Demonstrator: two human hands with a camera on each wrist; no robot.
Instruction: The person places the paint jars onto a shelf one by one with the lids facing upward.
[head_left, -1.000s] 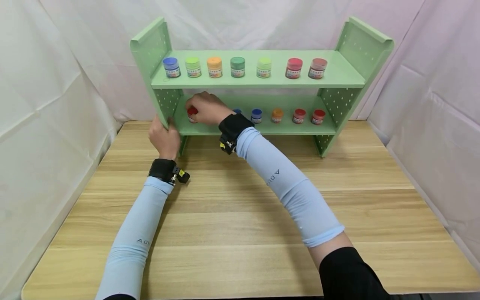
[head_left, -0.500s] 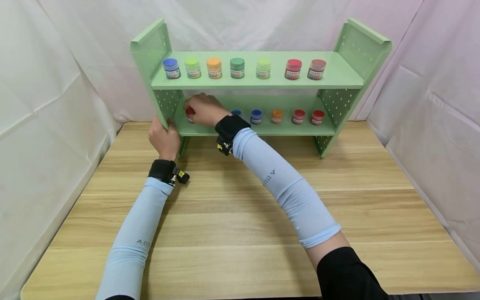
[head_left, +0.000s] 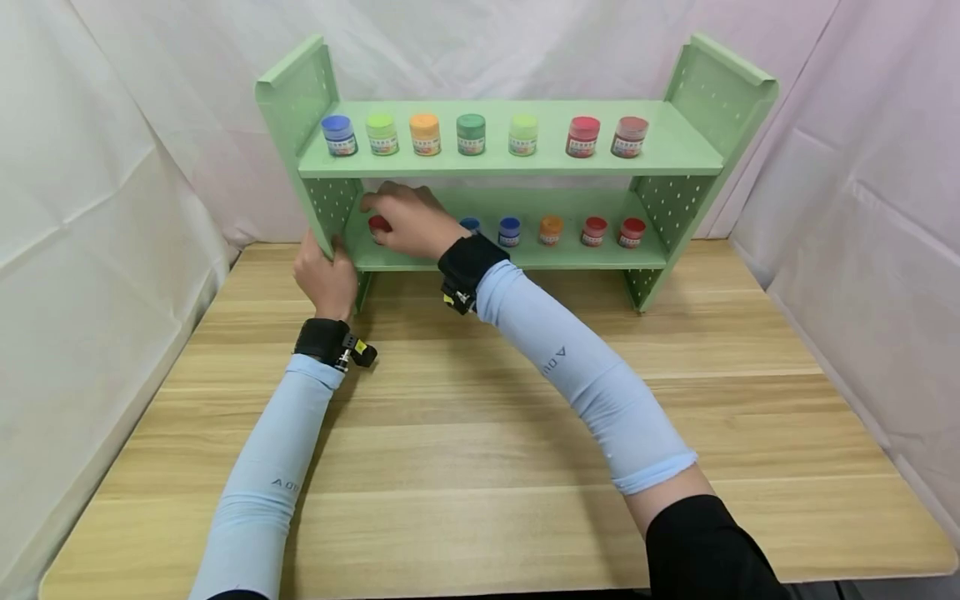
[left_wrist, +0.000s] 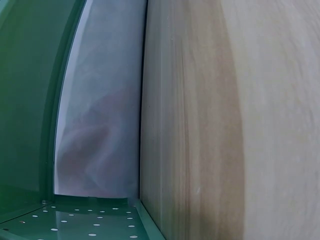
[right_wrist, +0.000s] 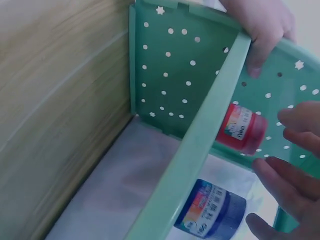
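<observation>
A red-lidded paint jar [head_left: 378,224] stands at the left end of the lower board of a green two-tier shelf [head_left: 495,265]. My right hand [head_left: 414,221] is beside that jar, fingers spread. In the right wrist view, a gap shows between the fingertips [right_wrist: 265,167] and the red jar [right_wrist: 242,129]; a blue paint jar [right_wrist: 212,210] stands near the lower fingers. My left hand [head_left: 328,275] grips the front edge of the shelf's left side panel [head_left: 300,158], its thumb over the edge in the right wrist view. The left wrist view shows no hand, only shelf and tabletop.
Several paint jars, including an orange one [head_left: 551,230], line the lower board to the right. Another row, with a dark green jar [head_left: 471,135], stands on the upper board. The shelf stands on a wooden table [head_left: 480,433] before a white cloth [head_left: 495,50].
My right hand has shifted the red jar slightly left, then let go, its fingers spreading away from the lid. The left hand keeps its hold on the side panel.
</observation>
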